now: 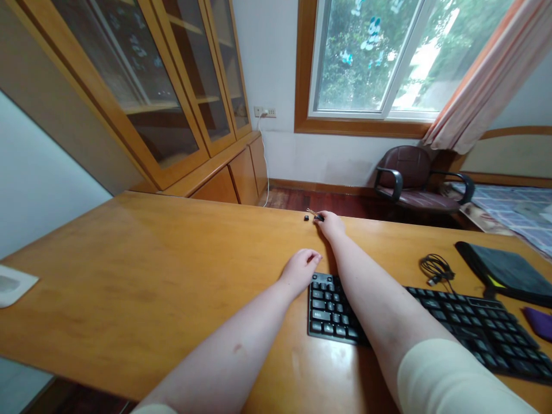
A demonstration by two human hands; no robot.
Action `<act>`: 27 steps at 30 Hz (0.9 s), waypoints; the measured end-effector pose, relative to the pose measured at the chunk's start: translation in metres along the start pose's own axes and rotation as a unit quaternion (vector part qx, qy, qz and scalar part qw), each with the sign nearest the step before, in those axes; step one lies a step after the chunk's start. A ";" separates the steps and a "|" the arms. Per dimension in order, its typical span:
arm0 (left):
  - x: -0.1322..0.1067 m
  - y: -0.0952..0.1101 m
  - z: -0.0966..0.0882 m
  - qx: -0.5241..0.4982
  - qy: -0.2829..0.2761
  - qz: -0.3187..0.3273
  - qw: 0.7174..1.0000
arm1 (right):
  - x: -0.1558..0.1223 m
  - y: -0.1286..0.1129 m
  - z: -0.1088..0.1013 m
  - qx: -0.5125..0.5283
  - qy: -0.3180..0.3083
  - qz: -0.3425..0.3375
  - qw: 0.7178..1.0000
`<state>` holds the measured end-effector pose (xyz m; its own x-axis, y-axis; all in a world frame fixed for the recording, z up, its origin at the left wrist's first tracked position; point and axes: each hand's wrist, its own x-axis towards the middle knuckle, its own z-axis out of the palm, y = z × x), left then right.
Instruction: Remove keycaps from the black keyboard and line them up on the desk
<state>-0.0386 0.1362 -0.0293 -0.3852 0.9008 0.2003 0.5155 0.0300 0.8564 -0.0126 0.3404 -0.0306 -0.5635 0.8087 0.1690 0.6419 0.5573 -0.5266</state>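
Note:
My right hand (331,223) reaches across the wooden desk (129,276) to its far edge. Its fingers are closed on a small black object with thin wires (318,216). A second small black piece (306,218) lies just left of it on the desk. My left hand (301,268) rests on the desk with fingers curled, at the top left corner of a black keyboard (332,310). My right forearm lies over the keyboard.
A coiled black cable (436,268) and a black folder (504,270) lie to the right of the keyboard, with a purple item (540,322) at the right edge. A white object (12,283) sits at the desk's left edge. A dark red armchair (414,184) stands beyond the desk.

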 end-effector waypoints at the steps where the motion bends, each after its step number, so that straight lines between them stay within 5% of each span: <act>1: 0.000 0.000 0.000 -0.001 -0.001 -0.001 1.000 | 0.000 0.000 0.000 -0.004 -0.001 -0.003 1.000; 16: 0.000 0.003 -0.002 0.007 -0.002 -0.005 1.000 | 0.000 0.003 0.002 -0.018 0.005 -0.011 1.000; 27: 0.001 0.000 0.000 0.005 0.000 -0.006 1.000 | -0.002 0.002 -0.005 0.145 0.110 0.021 0.983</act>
<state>-0.0389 0.1370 -0.0297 -0.3918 0.9003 0.1894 0.5188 0.0462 0.8536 -0.0071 0.3409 -0.0279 -0.3939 0.8686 0.3008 0.4696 0.4715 -0.7464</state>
